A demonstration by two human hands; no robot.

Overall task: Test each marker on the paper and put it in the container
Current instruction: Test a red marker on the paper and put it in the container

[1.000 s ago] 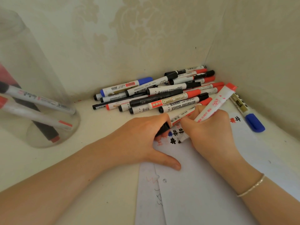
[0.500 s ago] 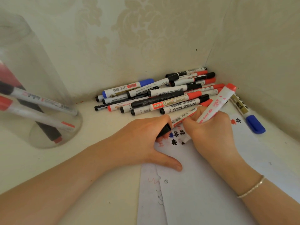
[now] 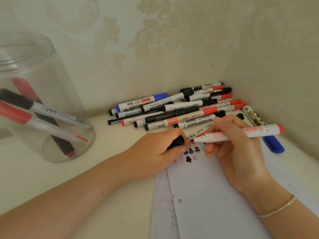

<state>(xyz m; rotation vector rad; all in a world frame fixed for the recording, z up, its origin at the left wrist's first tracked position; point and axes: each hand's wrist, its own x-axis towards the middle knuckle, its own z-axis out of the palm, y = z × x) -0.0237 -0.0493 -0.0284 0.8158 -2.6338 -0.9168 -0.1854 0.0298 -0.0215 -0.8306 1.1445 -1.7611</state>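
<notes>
Right grip: the right hand pinches an uncapped white marker with red print between thumb and fingers, barrel lying almost level, bare tip pointing left, red end to the right.
Left grip: the left hand rests on the tabletop at the paper's left edge, fingers curled round a black cap.
Marker tip: just beside the black cap, above the paper; contact with the sheet cannot be told.
Paper: white sheets under both hands, with small black, red and blue test marks between the hands.
Marker pile: black, red and blue whiteboard markers heaped in the corner, behind the hands.
Blue-capped marker: lies by the right wall, partly under the held marker.
Container: a clear jar stands at the left, well apart from the paper, holding a few red and black markers leaning inside.
Wrist: a thin bracelet on the right wrist.
</notes>
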